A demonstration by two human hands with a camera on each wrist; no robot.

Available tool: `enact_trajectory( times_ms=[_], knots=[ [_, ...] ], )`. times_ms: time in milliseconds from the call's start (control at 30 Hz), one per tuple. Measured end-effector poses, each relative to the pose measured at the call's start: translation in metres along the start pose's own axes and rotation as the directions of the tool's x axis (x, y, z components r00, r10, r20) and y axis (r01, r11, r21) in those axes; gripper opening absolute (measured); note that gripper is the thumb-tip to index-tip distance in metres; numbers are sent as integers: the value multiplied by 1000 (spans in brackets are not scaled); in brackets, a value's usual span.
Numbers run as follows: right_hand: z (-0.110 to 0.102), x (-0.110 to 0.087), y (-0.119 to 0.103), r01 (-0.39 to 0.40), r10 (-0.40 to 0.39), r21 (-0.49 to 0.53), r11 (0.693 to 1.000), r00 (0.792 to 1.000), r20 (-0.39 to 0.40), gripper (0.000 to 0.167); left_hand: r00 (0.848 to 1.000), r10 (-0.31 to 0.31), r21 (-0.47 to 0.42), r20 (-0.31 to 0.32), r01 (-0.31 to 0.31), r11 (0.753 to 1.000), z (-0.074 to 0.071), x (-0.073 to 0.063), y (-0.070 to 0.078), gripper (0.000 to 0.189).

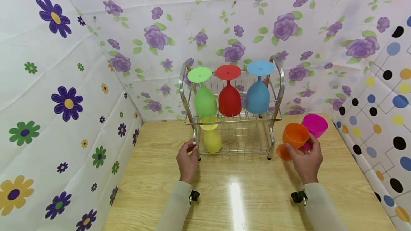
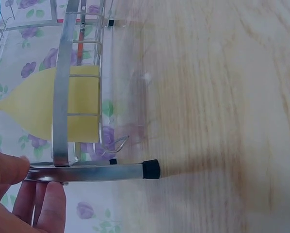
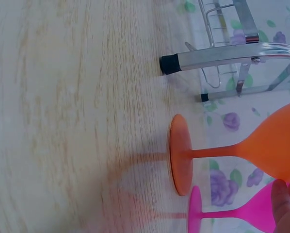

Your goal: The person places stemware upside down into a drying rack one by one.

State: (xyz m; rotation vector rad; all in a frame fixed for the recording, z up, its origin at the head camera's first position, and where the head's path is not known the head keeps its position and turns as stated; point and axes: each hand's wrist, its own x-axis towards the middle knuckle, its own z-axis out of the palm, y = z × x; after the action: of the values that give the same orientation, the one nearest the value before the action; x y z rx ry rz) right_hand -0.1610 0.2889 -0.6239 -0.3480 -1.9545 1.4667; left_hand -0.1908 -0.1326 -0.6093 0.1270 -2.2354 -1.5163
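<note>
A two-tier metal dish rack (image 1: 234, 121) stands on the table, and my left hand (image 1: 187, 159) grips its front left leg, thumb on one side and fingers on the other. My right hand (image 1: 307, 161) holds the bowl of an orange wine goblet (image 1: 295, 136) between thumb and fingers; the goblet is upright, its foot at the tabletop. Just behind it is a magenta goblet (image 1: 316, 124), partly hidden. Upside down on the upper tier are a green goblet (image 1: 205, 101), a red goblet (image 1: 229, 99) and a blue goblet (image 1: 258, 97). An inverted yellow goblet (image 2: 33, 104) sits on the lower tier, at the left.
The wooden table (image 1: 218, 195) runs back to a flower-printed cloth (image 1: 199, 20). A daisy-printed cloth (image 1: 86, 127) lines the left side, and a dotted one (image 1: 382, 113) the right. A black rubber foot (image 3: 169, 64) ends the rack's right front leg.
</note>
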Motion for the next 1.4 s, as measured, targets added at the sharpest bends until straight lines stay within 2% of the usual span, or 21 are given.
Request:
enact_trajectory(
  times_ms=[267,467,700,1067,1233,1400],
  knots=[
    [-5,0,-3,-14,14,-31,999,1000,7,83,1000,12,-20,-19,-12,1000,1,-1,-1,42],
    [-11,3,-7,47,-47,-64,997,999,-3,86,999,-10,-32,-31,9,999,-1,-1,1,41],
    [-17,2,-16,101,-100,-100,990,995,16,89,999,11,-42,-32,-12,999,-2,-2,1,40],
    [-28,2,-29,142,-135,-100,985,988,72,89,997,-69,-113,17,70,991,-13,-8,10,38],
    [-32,-3,-36,182,-168,-113,977,978,123,90,998,-62,-137,30,66,988,-19,-13,14,39],
    [-32,-9,-42,266,-243,-127,956,955,171,90,998,-47,-125,50,53,991,-23,-19,18,38]
  ],
)
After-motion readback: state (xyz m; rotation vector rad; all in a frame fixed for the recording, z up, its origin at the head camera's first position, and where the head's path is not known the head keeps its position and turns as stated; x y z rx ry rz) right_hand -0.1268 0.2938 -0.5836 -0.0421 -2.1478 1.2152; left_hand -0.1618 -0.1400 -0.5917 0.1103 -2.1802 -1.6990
